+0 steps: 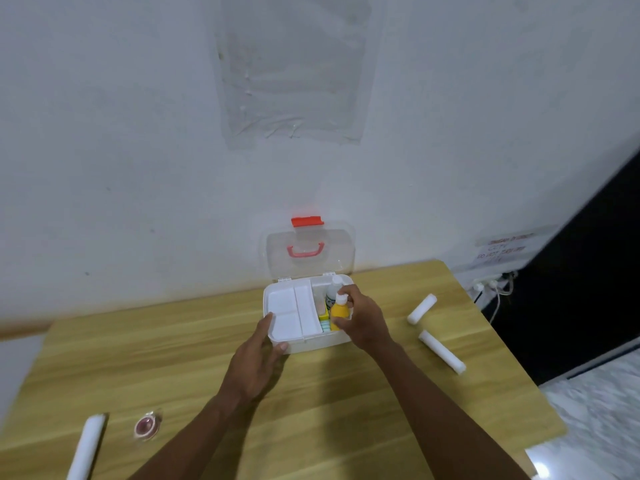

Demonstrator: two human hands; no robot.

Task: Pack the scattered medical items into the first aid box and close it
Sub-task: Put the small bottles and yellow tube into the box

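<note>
The white first aid box [313,342] stands open at the back of the wooden table, its clear lid [310,252] with red latch and handle upright against the wall. A white divided tray [289,315] fills its left half. My left hand [259,362] grips the box's front left corner. My right hand [360,318] holds a yellow bottle [340,313] with a white cap upright in the right compartment, beside a white bottle [333,289]. Two white gauze rolls [421,309] [441,351] lie to the right, another roll [86,445] and a small round pink item [147,426] at the front left.
The table [329,410] ends at the right, where a dark panel [571,306] and cables with plugs [491,285] sit against the wall. The white wall rises directly behind the box.
</note>
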